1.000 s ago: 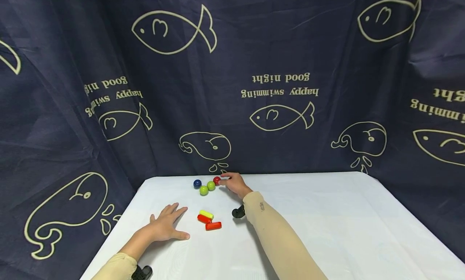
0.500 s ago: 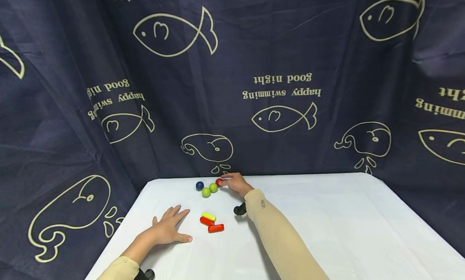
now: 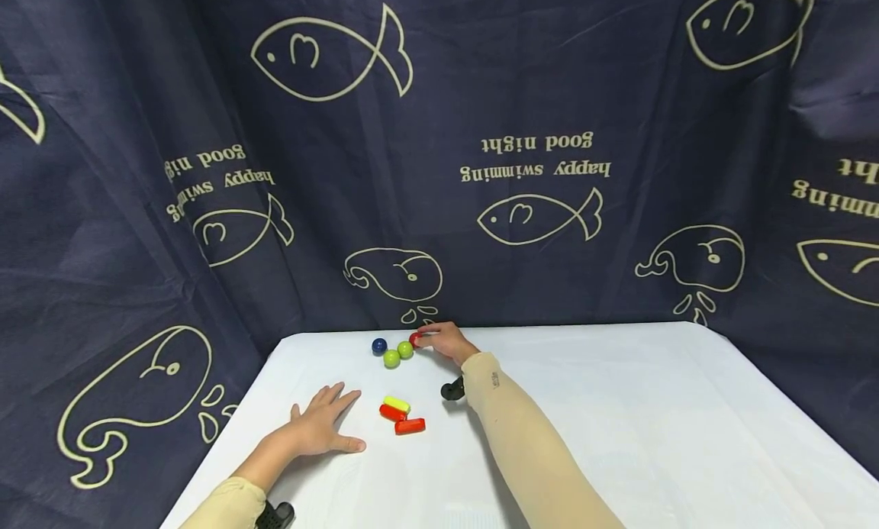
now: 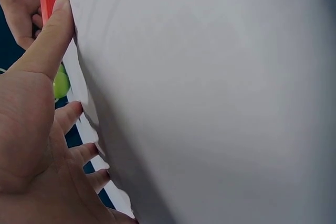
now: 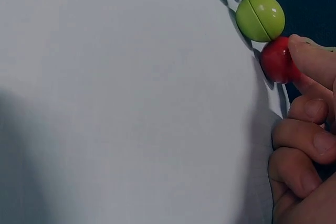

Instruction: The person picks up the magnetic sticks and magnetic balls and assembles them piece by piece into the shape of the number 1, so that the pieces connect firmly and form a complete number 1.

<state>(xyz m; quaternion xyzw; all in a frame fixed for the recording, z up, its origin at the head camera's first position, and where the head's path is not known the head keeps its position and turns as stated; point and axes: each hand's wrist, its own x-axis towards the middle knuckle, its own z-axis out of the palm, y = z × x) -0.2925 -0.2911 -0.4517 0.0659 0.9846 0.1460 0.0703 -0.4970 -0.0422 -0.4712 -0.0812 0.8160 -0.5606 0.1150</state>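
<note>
Near the table's far edge, my right hand (image 3: 448, 341) pinches a shiny red ball (image 5: 276, 60) between thumb and index finger, its other fingers curled in. Right beside the red ball lies a green ball (image 5: 260, 17), followed by a second green ball (image 3: 391, 359) and a dark blue ball (image 3: 379, 346). My left hand (image 3: 319, 427) rests palm down on the table with fingers spread, holding nothing. Just right of its thumb lie a yellow block (image 3: 397, 404), a red block (image 3: 392, 413) and another red block (image 3: 410, 426), all small and elongated.
A white cloth covers the table (image 3: 604, 414). Behind it and along the left side hangs a dark blue curtain (image 3: 426, 147) with fish and whale drawings. Each wrist carries a black device (image 3: 452, 390) below the sleeve cuff.
My right thumb and index finger have come in closer around the red ball, which stays by the green one. The left hand has kept its place; the head view has shifted slightly.
</note>
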